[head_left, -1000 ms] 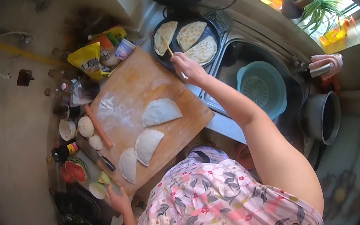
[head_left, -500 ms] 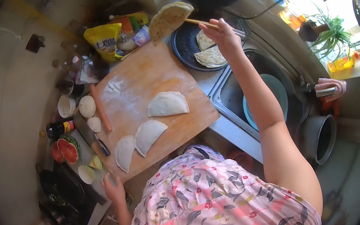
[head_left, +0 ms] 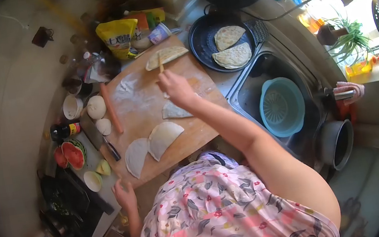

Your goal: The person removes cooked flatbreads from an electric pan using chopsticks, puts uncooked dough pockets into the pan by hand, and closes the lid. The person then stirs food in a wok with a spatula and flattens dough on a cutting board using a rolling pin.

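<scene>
My right hand (head_left: 176, 87) is closed on chopsticks (head_left: 161, 64), their tips at a browned flatbread (head_left: 168, 55) at the board's (head_left: 141, 106) far end; level and lightly pinched seems best. My left hand (head_left: 124, 194) is apart, loosely open, seemingly without load, by the board's near-left corner. Pan (head_left: 198, 44), right of board: 2 flatbreads (head_left: 233, 57).

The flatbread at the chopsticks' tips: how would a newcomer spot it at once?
Find the big wooden board left of the turquoise basin. At its far end, just beyond the right hand, the half-moon flatbread meets the tips of the chopsticks. It looks yellower than the three white half-moons lower in view, and lies apart from the two flatbreads in the dark pan.
</scene>
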Demonstrator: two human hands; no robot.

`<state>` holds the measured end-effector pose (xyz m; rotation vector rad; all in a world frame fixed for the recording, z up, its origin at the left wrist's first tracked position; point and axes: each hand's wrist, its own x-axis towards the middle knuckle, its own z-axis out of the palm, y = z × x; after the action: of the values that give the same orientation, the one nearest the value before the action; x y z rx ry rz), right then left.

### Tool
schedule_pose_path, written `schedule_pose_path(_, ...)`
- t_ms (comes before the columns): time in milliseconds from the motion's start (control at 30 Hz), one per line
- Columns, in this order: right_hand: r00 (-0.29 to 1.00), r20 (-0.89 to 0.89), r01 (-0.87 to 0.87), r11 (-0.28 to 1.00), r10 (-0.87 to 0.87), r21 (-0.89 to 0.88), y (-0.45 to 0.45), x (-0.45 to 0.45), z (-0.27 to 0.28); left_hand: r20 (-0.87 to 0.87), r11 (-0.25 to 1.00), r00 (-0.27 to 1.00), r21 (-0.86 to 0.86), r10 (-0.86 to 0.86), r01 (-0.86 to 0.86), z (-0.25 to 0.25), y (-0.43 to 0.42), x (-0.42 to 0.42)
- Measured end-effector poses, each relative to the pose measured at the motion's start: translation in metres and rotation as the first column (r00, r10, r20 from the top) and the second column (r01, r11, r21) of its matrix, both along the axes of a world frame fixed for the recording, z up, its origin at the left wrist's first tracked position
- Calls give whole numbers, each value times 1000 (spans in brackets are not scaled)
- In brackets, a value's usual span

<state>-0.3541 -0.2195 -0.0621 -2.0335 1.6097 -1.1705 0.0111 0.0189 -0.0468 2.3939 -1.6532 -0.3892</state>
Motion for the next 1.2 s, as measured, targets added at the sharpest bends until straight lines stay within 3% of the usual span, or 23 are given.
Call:
schedule_pose_path(67,999,36,10,1000,-9,-3,-3,21,-14,-13,1000,1000,-3,-24,24,0,-2,1)
schedule_pose_path(233,981,142,-138,990,133,31,24,-1,29,-20,999,999,-2,-45,45,-3,-6,5)
schedule_pose_path(267,965,235,-105,993,116,-60,35,-17,41,-24,999,999,-1,-41,41,-6,-7,6)
schedule_pose_path(367,949,303,187,935,-93,-300,44,-97,36,-46,999,999,24,-21,22,-11,-5,3)
schedule_pose_path(433,830,432,442,888,-353,-123,59,-156,40,-48,999,998,19,-33,34,-11,-3,2)
schedule_pose_path(500,728,522,547,835,-445,-51,63,-216,18,-47,999,998,24,-35,36,-9,-3,-1)
schedule_pose_path(633,848,357,457,882,-393,-116,64,-263,2,-29,997,999,67,-25,27,2,-8,-11)
schedule_pose_path(833,858,350,400,916,-375,2,66,-279,7,45,994,998,108,-39,34,14,-14,-23)
schedule_pose_path(1033,858,416,331,944,-301,0,45,-267,-17,42,994,997,85,-72,68,16,-11,-36)
schedule_pose_path(1200,981,81,183,976,-174,-116,36,-255,-25,52,994,995,73,-82,78,24,-13,-43)
